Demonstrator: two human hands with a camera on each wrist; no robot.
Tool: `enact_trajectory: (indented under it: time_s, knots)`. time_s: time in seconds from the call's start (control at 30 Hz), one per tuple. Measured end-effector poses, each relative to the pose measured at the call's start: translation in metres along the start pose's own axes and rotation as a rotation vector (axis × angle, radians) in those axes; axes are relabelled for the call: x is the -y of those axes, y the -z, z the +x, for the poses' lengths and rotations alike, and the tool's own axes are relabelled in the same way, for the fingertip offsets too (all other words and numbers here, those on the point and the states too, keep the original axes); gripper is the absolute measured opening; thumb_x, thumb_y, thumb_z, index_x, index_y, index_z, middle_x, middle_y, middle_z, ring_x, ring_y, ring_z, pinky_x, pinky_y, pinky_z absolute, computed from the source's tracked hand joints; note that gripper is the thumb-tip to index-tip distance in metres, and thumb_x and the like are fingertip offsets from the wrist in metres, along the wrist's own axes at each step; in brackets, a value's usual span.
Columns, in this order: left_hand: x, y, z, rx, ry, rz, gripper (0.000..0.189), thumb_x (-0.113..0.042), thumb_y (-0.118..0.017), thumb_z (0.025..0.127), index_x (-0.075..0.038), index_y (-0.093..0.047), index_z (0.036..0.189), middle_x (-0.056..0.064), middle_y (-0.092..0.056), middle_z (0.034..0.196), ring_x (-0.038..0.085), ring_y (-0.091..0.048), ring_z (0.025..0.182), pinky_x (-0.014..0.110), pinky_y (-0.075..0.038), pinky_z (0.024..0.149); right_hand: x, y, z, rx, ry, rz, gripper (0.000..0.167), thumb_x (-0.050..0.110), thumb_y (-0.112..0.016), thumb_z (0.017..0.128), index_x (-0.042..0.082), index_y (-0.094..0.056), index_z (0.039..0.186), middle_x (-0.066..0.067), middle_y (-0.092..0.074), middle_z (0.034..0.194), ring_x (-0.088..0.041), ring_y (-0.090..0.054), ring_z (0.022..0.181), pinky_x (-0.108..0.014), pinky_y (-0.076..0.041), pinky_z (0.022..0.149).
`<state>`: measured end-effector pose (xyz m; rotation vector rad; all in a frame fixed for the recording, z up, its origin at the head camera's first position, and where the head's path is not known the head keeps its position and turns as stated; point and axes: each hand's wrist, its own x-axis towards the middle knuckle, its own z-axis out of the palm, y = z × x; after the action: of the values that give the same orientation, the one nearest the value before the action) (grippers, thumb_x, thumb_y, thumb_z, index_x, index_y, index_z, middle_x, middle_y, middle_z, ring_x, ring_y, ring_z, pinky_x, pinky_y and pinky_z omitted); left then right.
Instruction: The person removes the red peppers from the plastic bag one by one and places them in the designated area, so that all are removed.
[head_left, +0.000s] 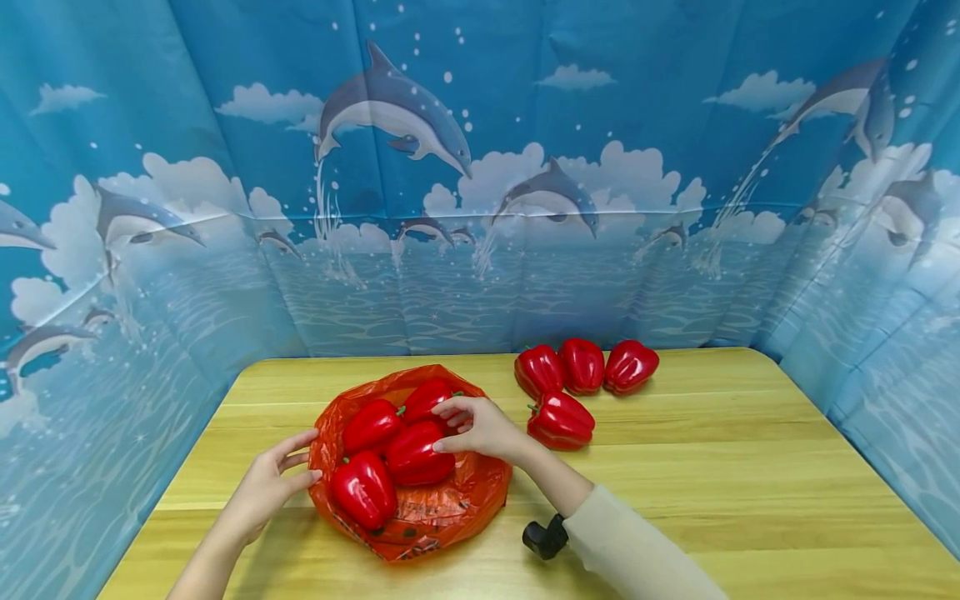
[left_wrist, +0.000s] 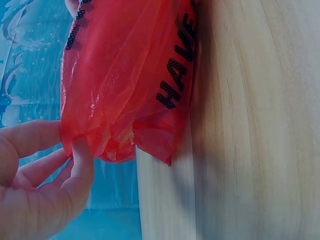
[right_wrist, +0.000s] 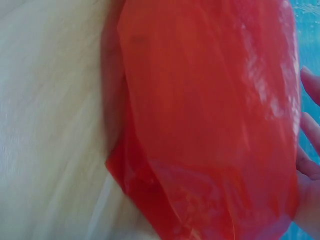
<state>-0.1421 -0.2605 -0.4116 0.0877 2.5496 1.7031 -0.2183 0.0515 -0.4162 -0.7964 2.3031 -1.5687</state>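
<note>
A red plastic bag [head_left: 480,508] stands with its mouth wide, holding several red bell peppers [head_left: 365,490]. At its left rim is my left hand [head_left: 262,487]; in the left wrist view the thumb and fingers pinch the thin plastic [left_wrist: 125,75] at the edge. Over the bag's right side reaches my right hand [head_left: 480,429], fingers apart and loosely bent. Its thumb tip lies at a bell pepper [head_left: 416,457] in the middle, and its fingertips are over another bell pepper [head_left: 429,398] behind. In the right wrist view, the bag's wall partly hides the right hand [right_wrist: 310,130].
Several more bell peppers [head_left: 561,421] lie grouped on the wooden table [head_left: 697,467], right of the bag near the back edge. A dolphin-print curtain [head_left: 480,275] hangs behind and along both sides. A small black device [head_left: 545,537] sits by the right sleeve.
</note>
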Motion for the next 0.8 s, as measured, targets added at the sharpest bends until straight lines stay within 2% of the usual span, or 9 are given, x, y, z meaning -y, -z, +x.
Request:
enact_trajectory:
  time_s: [0.17,0.4,0.63,0.8]
  knots:
    - [-0.0003,0.0001,0.0004,-0.003,-0.001,-0.001,0.059,0.006,-0.060,0.083,0.009,-0.036,0.137,0.028,-0.039,0.138,0.041,-0.044,0.119,0.025,-0.051,0.078,-0.0001,-0.0046,0.0016,-0.007,0.001,-0.010,0.044,0.015,-0.074,0.080,0.002,-0.060,0.120,-0.010,-0.060,0.112,-0.025,-0.056,0.099,-0.030,-0.049,0.083]
    - [0.0003,0.0007,0.0014,0.004,0.009,-0.007,0.060,0.007,-0.060,0.084,0.010,-0.034,0.138,0.028,-0.038,0.138,0.041,-0.044,0.119,0.025,-0.051,0.077,-0.0014,-0.0083,0.0027,-0.001,-0.007,-0.043,0.043,0.015,-0.074,0.080,0.002,-0.061,0.119,-0.008,-0.060,0.112,-0.024,-0.058,0.094,-0.028,-0.050,0.082]
    - [-0.0005,0.0008,0.0030,0.002,0.025,0.011,0.059,0.007,-0.059,0.084,0.009,-0.034,0.138,0.028,-0.038,0.138,0.041,-0.044,0.120,0.026,-0.051,0.078,0.0032,-0.0094,0.0004,0.041,-0.038,-0.123,0.048,0.018,-0.076,0.078,0.008,-0.060,0.122,-0.004,-0.057,0.116,-0.020,-0.057,0.093,-0.028,-0.049,0.080]
    - [-0.0025,0.0008,0.0043,0.006,0.026,0.011,0.059,0.007,-0.059,0.084,0.010,-0.034,0.138,0.028,-0.037,0.139,0.041,-0.043,0.120,0.026,-0.051,0.079,0.0057,-0.0089,-0.0021,0.061,-0.031,-0.194,0.051,0.018,-0.079,0.075,0.008,-0.060,0.121,-0.003,-0.057,0.113,-0.019,-0.056,0.088,-0.027,-0.048,0.074]
